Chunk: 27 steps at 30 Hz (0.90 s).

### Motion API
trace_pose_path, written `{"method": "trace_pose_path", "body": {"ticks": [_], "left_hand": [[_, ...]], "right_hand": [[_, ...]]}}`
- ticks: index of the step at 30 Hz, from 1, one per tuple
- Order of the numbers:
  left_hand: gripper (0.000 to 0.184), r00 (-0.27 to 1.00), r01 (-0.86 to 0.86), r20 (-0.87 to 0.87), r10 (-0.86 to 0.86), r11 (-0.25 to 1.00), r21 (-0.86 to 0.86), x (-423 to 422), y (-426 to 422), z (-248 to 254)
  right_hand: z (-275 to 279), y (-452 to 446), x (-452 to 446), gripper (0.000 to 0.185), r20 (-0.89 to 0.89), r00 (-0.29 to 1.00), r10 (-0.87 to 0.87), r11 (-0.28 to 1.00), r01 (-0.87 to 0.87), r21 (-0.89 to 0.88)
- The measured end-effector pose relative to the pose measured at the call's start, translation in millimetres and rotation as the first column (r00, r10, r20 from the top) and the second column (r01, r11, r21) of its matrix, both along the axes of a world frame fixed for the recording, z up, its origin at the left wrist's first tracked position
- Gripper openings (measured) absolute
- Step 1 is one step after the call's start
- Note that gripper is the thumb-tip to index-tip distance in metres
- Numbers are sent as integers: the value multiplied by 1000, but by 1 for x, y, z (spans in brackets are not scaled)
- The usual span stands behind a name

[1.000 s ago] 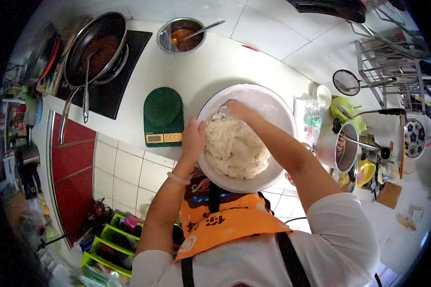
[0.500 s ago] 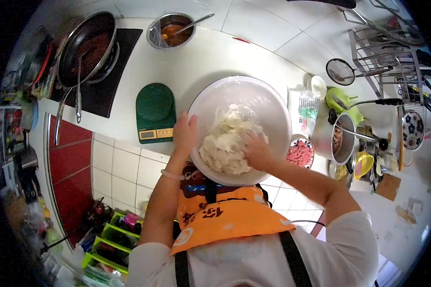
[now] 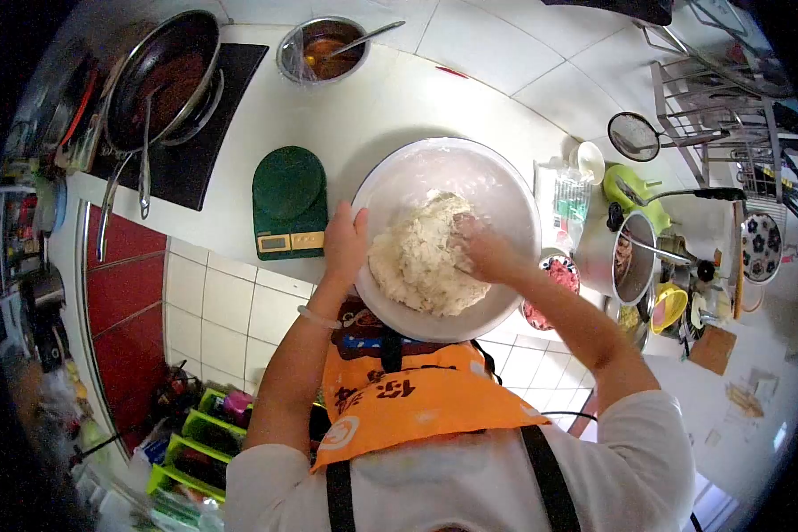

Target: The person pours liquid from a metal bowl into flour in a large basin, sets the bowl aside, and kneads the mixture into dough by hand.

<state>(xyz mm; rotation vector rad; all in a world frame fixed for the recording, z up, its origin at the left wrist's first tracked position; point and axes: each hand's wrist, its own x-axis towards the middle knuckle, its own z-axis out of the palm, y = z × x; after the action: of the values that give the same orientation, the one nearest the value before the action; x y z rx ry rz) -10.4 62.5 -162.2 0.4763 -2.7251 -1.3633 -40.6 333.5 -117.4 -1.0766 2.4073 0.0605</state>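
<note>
A large white bowl (image 3: 512,191) stands at the counter's front edge, close against my orange apron (image 3: 443,399). In it lies a rough, shaggy mound of dough (image 3: 426,257), with smears on the bowl's inner wall. My left hand (image 3: 346,239) is closed on the bowl's left rim, thumb towards the inside. At the dough's right side, my right hand (image 3: 486,251) works with curled fingers pressed into it; the fingertips are partly hidden and slightly blurred. Just left of my left hand sits a green kitchen scale (image 3: 289,191) with nothing on it.
Behind stands a metal bowl (image 3: 361,64) of reddish-brown liquid with a spoon. A frying pan (image 3: 195,97) rests on the stove at left. To the right are a plate of pink minced meat (image 3: 560,274), a metal pot (image 3: 607,253) and a green container (image 3: 652,213).
My right hand has drawn back slightly and up along the dough's right side. The dough mound has changed shape and looks more gathered. My left hand stays on the rim.
</note>
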Motion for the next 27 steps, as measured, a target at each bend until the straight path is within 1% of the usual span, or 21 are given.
{"method": "trace_pose_path", "body": {"ticks": [1, 2, 3, 4, 6, 8, 9, 10, 11, 12, 13, 14, 15, 17, 18, 20, 22, 23, 25, 27], "left_hand": [[26, 1000, 8, -14, -7, 1000, 21, 0, 1, 3], [26, 1000, 17, -26, -16, 999, 41, 1, 1, 6], [26, 1000, 13, -27, -12, 999, 42, 1, 0, 3], [26, 999, 7, -31, -7, 1000, 7, 0, 1, -2], [27, 999, -6, -36, 5, 1000, -29, 3, 1, -1], [27, 1000, -2, 18, 2, 1000, -5, 2, 0, 8], [27, 1000, -4, 17, 4, 1000, -2, 2, -2, 9], [26, 1000, 15, 3, -15, 999, -46, 1, -2, 10], [25, 999, 34, -1, -35, 996, -86, 4, -1, 10], [25, 999, 33, 4, -33, 996, -77, 5, 0, 12], [25, 1000, 18, 17, -16, 997, -79, 3, 0, 13], [25, 999, 6, 33, -3, 996, -85, 2, -1, 13], [25, 999, 7, 40, -4, 997, -82, 3, -1, 11], [26, 1000, 1, 4, -1, 996, -94, 2, 0, 5], [26, 1000, 8, 7, -8, 996, -90, 2, 1, 4], [28, 999, -29, 13, 31, 994, -110, 2, 2, 3], [29, 1000, -22, -2, 22, 993, -117, 2, 2, 3], [30, 1000, -20, -16, 18, 992, -126, 3, 2, 3], [30, 1000, -13, -17, 11, 992, -126, 3, 1, 0], [30, 1000, -7, -22, 4, 991, -132, 3, 1, -3]], "right_hand": [[17, -3, -10, 42, 73, 997, 1, 994, 7, -111], [19, -12, -19, 42, 72, 997, 9, 994, -1, -109], [19, -26, -29, 37, 54, 993, -101, 977, 109, -184], [18, -42, -39, 32, 43, 977, -208, 942, 212, -258], [24, -98, -52, 27, -8, 1000, 10, 964, -11, -264], [-87, -123, -61, 23, -109, 986, 128, 990, -134, -45], [-79, -137, -61, 23, -109, 985, 131, 990, -136, -41], [-59, -150, -62, 23, 44, 994, 100, 986, -105, 130], [-47, -155, -58, 23, 196, 980, 38, 948, -98, 303], [-60, -144, -48, 23, 201, 979, 38, 945, -101, 311], [-84, -125, -36, 25, 195, 978, 80, 947, -136, 291], [-97, -110, -24, 27, 191, 974, 120, 949, -169, 267], [-79, -108, -15, 27, 197, 973, 118, 948, -170, 269], [-16, -108, -5, 33, 259, 942, 213, 869, -304, 391], [-7, -95, -1, 33, 263, 942, 206, 869, -300, 393], [7, -59, 6, 35, 113, 988, 105, 969, -127, 211], [14, -21, 16, 41, 92, 991, -95, 981, 78, 179], [15, 2, 23, 41, 97, 989, -108, 980, 89, 178], [12, 40, 32, 48, -193, 978, -83, 994, 94, 50], [1, 48, 39, 49, -198, 973, -119, 988, 136, 72]]}}
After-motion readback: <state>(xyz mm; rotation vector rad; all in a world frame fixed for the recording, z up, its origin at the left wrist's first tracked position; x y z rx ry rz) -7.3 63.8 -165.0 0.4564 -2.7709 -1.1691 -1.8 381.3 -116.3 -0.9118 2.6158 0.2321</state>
